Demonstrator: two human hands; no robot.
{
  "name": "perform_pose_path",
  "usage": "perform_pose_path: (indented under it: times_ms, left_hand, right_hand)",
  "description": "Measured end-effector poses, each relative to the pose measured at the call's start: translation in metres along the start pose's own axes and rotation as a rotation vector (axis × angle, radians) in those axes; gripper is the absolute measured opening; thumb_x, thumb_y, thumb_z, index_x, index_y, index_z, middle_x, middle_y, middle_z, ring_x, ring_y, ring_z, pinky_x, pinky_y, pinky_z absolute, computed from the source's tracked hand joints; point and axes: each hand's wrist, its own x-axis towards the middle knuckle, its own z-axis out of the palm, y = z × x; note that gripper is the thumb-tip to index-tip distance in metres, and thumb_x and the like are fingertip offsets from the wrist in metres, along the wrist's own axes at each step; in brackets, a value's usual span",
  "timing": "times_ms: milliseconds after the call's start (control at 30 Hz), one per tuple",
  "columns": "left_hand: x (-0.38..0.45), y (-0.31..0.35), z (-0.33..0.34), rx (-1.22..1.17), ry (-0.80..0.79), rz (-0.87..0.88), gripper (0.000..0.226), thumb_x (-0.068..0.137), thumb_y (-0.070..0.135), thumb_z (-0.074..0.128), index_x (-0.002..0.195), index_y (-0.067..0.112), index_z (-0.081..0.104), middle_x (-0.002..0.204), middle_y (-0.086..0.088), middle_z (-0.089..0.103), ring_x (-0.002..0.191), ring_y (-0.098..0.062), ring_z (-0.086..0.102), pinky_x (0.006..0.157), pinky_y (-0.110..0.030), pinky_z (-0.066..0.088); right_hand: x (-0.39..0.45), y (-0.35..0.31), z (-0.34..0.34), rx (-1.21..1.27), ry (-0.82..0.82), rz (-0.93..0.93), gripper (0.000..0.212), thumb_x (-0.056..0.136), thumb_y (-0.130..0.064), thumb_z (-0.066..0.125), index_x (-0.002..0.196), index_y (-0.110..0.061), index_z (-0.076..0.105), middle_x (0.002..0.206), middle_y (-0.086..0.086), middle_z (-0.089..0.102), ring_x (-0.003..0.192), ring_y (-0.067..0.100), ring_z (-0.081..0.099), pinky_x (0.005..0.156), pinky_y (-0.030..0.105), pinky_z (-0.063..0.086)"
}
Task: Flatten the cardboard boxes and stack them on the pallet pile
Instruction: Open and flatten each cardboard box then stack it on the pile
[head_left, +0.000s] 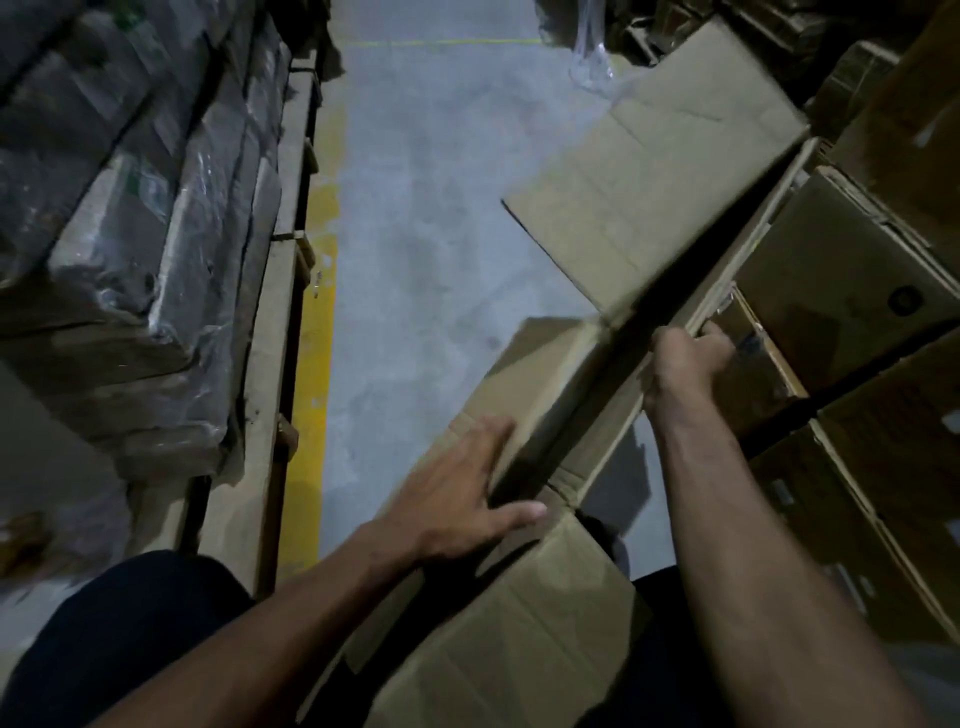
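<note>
left hand (457, 504) presses flat on cardboard box (545, 395); right hand (685, 358) grips its far edge.

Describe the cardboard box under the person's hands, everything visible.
The cardboard box is plain brown corrugated board, partly collapsed and lying at an angle over the grey floor. Its flaps are splayed open, the far one raised and motion-blurred, with a dark gap along the middle. The left hand presses flat on the near panel with straight fingers; the right hand grips its right edge. More boxes crowd its right side.
</note>
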Motion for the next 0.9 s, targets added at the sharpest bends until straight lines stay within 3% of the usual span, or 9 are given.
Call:
perform_pose_path:
  times_ms: [67,200,367,400,433,500,700,767,900]
  left_hand:
    - [0.004,0.019,0.015,0.026,-0.023,0.034,0.092,0.080,0.073,0.059,0.149,0.031,0.016,0.153,0.004,0.032,0.135,-0.023,0.040,0.099,-0.034,0.038]
    - [0.012,0.036,0.043,-0.023,-0.073,-0.074,0.113,0.076,0.073,0.062,0.157,0.030,-0.006,0.167,0.005,0.001,0.152,-0.018,0.014,0.118,-0.045,0.027]
    - [0.011,0.027,0.057,-0.030,-0.149,-0.118,0.102,0.089,0.061,0.058,0.158,0.021,-0.004,0.167,-0.003,0.007,0.151,-0.020,0.014,0.119,-0.039,0.023]
    - [0.010,0.024,0.062,-0.049,-0.157,-0.137,0.101,0.090,0.061,0.057,0.158,0.021,-0.005,0.167,-0.003,0.006,0.152,-0.020,0.013,0.119,-0.038,0.022]
    - [0.009,0.022,0.067,-0.072,-0.158,-0.159,0.101,0.089,0.061,0.056,0.158,0.023,-0.006,0.167,-0.002,0.002,0.152,-0.019,0.010,0.119,-0.037,0.021]
    - [0.009,0.019,0.075,-0.111,-0.145,-0.209,0.105,0.087,0.064,0.058,0.157,0.028,-0.012,0.167,0.000,-0.007,0.153,-0.019,0.002,0.121,-0.038,0.017]
    - [0.009,0.009,0.065,-0.134,-0.139,-0.198,0.134,0.061,0.090,0.057,0.147,0.039,-0.032,0.158,0.010,-0.035,0.148,-0.016,-0.026,0.121,-0.057,0.007]
    - [0.007,0.005,0.054,-0.047,-0.116,-0.152,0.135,0.058,0.090,0.058,0.144,0.041,-0.035,0.158,0.010,-0.035,0.147,-0.015,-0.027,0.122,-0.055,0.002]
    - [0.015,0.001,0.036,0.120,0.023,-0.112,0.119,0.073,0.079,0.052,0.156,0.028,-0.017,0.167,-0.004,-0.006,0.153,-0.023,0.000,0.122,-0.047,0.016]
  right_hand:
    - [-0.005,-0.002,0.004,0.039,0.057,0.012,0.018,0.076,-0.001,0.051,0.075,-0.019,0.055,0.069,-0.006,0.057,0.062,0.016,0.055,0.062,0.026,0.045]
    - [-0.011,0.000,0.002,0.075,0.135,0.037,0.018,0.078,0.001,0.048,0.071,-0.015,0.051,0.067,-0.007,0.053,0.057,0.010,0.047,0.058,0.022,0.040]
    - [-0.021,0.009,0.004,0.059,0.188,0.084,0.030,0.078,-0.002,0.045,0.097,-0.024,0.051,0.091,0.001,0.045,0.082,0.019,0.041,0.074,0.028,0.035]
    - [-0.024,0.009,0.004,0.063,0.193,0.099,0.023,0.079,0.001,0.044,0.092,-0.014,0.032,0.090,0.000,0.045,0.082,0.020,0.040,0.074,0.028,0.033]
    - [-0.023,0.012,0.006,0.085,0.197,0.113,0.037,0.080,0.003,0.044,0.114,0.001,0.059,0.086,-0.002,0.047,0.080,0.020,0.041,0.072,0.028,0.032]
    - [-0.027,0.011,0.011,0.086,0.161,0.107,0.019,0.076,0.004,0.043,0.075,-0.014,0.048,0.071,-0.005,0.047,0.070,0.021,0.043,0.066,0.026,0.032]
    - [-0.028,0.001,0.020,0.276,0.138,0.138,0.031,0.073,0.012,0.032,0.073,-0.018,0.043,0.070,-0.003,0.045,0.066,0.015,0.042,0.056,0.017,0.038]
    - [-0.028,-0.007,0.018,0.394,0.137,0.168,0.034,0.077,0.015,0.030,0.074,-0.013,0.050,0.079,0.001,0.056,0.071,0.017,0.054,0.064,0.017,0.048]
    - [-0.026,-0.017,0.016,0.462,0.131,0.248,0.036,0.085,0.014,0.031,0.098,-0.005,0.059,0.113,0.018,0.064,0.089,0.024,0.063,0.095,0.042,0.052]
